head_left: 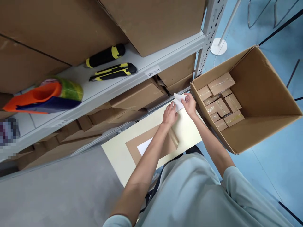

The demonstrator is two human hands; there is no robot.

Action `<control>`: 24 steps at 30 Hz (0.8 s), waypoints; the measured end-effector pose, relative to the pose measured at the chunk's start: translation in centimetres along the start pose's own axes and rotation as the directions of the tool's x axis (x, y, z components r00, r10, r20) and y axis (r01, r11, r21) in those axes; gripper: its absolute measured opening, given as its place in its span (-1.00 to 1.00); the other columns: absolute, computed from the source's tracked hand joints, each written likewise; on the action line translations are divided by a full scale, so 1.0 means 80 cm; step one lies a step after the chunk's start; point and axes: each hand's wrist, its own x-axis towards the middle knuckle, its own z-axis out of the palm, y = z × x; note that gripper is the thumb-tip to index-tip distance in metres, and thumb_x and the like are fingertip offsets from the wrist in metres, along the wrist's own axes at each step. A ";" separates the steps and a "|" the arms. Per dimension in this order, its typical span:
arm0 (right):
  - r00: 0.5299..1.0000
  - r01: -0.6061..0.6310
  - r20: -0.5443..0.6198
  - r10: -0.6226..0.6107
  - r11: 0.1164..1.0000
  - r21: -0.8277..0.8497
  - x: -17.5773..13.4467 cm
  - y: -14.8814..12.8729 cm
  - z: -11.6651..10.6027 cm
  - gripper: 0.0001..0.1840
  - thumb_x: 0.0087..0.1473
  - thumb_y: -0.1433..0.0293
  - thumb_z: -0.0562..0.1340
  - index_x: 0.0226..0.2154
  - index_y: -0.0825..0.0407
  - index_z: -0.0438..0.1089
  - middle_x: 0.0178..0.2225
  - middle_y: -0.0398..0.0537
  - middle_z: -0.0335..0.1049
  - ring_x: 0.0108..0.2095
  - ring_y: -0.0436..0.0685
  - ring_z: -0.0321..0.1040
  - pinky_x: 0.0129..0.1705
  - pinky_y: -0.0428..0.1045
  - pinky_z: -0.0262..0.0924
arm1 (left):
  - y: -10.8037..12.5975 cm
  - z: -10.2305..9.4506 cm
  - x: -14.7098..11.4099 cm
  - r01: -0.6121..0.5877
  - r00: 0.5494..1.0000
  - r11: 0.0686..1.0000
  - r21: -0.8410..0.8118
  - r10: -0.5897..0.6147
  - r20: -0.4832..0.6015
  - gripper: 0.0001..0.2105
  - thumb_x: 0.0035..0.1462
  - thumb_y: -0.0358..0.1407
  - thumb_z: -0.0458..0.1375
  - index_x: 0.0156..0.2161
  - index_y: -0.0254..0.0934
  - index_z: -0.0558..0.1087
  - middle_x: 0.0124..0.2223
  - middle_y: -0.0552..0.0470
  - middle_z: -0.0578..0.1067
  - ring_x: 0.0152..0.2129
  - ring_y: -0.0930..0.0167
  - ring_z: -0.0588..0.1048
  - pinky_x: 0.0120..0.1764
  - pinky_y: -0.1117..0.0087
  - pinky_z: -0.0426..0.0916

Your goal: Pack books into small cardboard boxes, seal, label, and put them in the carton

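My right hand (pixel 189 104) pinches a small white sheet of paper (pixel 179 105) at the far right end of the cream table (pixel 189 129). The sheet has a raised, folded edge. My left hand (pixel 169 114) lies beside it, fingers stretched out and their tips at the paper's left edge. Below my left hand and forearm is a flat brown cardboard package (pixel 133 145), partly hidden by the arm, with a folded edge on its right. A white rectangle of paper (pixel 143 146) lies on it.
A large open carton (pixel 267 85) with several small taped boxes (pixel 233 102) stands right of the table. On the shelf (pixel 139 71) ahead are two box cutters (pixel 113 72) and an orange-and-blue tape dispenser (pixel 44 96). Cartons fill the shelves; a metal upright (pixel 208 37) rises near the carton.
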 end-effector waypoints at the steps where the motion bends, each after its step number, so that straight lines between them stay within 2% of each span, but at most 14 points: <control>1: 1.000 -0.006 -0.022 0.006 1.000 -0.025 0.003 -0.001 -0.011 -0.65 0.30 0.17 0.28 0.03 0.01 0.45 -0.24 -0.09 0.58 -0.19 0.11 0.56 -0.04 -0.03 0.47 | 0.004 0.002 0.010 -0.021 1.000 1.000 -0.002 0.021 0.020 -0.29 0.29 -0.40 0.14 0.52 -0.33 0.18 0.61 -0.23 0.04 0.51 0.03 0.14 0.42 -0.01 0.25; 3: 0.997 -0.034 -0.072 0.030 0.998 -0.057 0.007 0.002 -0.032 -0.68 0.34 0.08 0.26 -0.12 0.00 0.46 -0.30 -0.09 0.58 -0.22 0.12 0.57 -0.08 -0.04 0.46 | 0.010 0.007 0.028 -0.057 0.998 0.998 0.003 0.056 0.041 -0.25 0.29 -0.41 0.15 0.55 -0.33 0.11 0.63 -0.22 -0.04 0.54 0.03 0.06 0.43 -0.04 0.21; 5: 0.990 -0.077 -0.123 0.068 0.995 -0.066 0.006 0.009 -0.049 -0.63 0.35 0.02 0.26 -0.27 -0.02 0.42 -0.36 -0.07 0.57 -0.25 0.14 0.59 -0.12 -0.03 0.47 | 0.016 0.012 0.042 -0.078 0.996 0.997 0.011 0.077 0.047 -0.24 0.30 -0.41 0.13 0.56 -0.36 0.08 0.64 -0.23 -0.07 0.55 0.03 0.02 0.45 -0.04 0.18; 7: 0.981 -0.129 -0.154 0.120 0.990 -0.052 0.001 0.020 -0.059 -0.59 0.34 -0.01 0.29 -0.34 -0.04 0.37 -0.40 -0.05 0.57 -0.31 0.15 0.59 -0.19 -0.02 0.49 | 0.019 0.018 0.051 -0.094 0.995 0.995 0.017 0.093 0.044 -0.27 0.34 -0.39 0.11 0.56 -0.40 0.08 0.64 -0.25 -0.09 0.56 0.03 0.00 0.46 -0.02 0.15; 12: 0.947 -0.274 -0.164 0.276 0.961 0.032 -0.016 0.038 -0.062 -0.60 0.31 0.05 0.34 -0.36 0.00 0.36 -0.40 -0.06 0.60 -0.50 0.06 0.57 -0.41 -0.09 0.46 | 0.019 0.029 0.059 -0.086 0.995 0.996 0.039 0.083 0.060 -0.29 0.37 -0.35 0.12 0.55 -0.46 0.09 0.63 -0.30 -0.05 0.56 0.00 0.00 0.48 -0.02 0.10; 16: 0.912 -0.368 -0.122 0.392 0.912 0.181 -0.023 0.037 -0.057 -0.60 0.26 0.10 0.42 -0.36 0.01 0.34 -0.41 -0.09 0.61 -0.55 0.02 0.55 -0.53 -0.15 0.39 | 0.018 0.034 0.062 -0.069 0.995 0.996 0.049 0.066 0.071 -0.30 0.39 -0.40 0.04 0.57 -0.39 0.07 0.63 -0.23 -0.07 0.55 0.00 0.01 0.46 -0.06 0.14; 20: 0.898 -0.386 -0.091 0.430 0.871 0.305 -0.021 0.033 -0.058 -0.60 0.25 0.13 0.44 -0.38 0.00 0.31 -0.40 -0.11 0.64 -0.58 -0.04 0.51 -0.55 -0.19 0.35 | 0.018 0.036 0.063 -0.075 0.994 0.995 0.059 0.070 0.082 -0.28 0.37 -0.47 -0.03 0.59 -0.27 0.05 0.64 -0.13 -0.06 0.56 0.00 0.00 0.44 -0.12 0.16; 24: 0.893 -0.394 -0.076 0.444 0.851 0.346 -0.018 0.031 -0.059 -0.60 0.28 0.12 0.41 -0.37 0.00 0.30 -0.38 -0.10 0.65 -0.58 -0.05 0.49 -0.55 -0.19 0.34 | 0.019 0.035 0.065 -0.073 0.993 0.996 0.051 0.067 0.100 -0.29 0.35 -0.49 -0.06 0.58 -0.30 0.08 0.64 -0.14 -0.06 0.56 0.00 -0.02 0.44 -0.14 0.16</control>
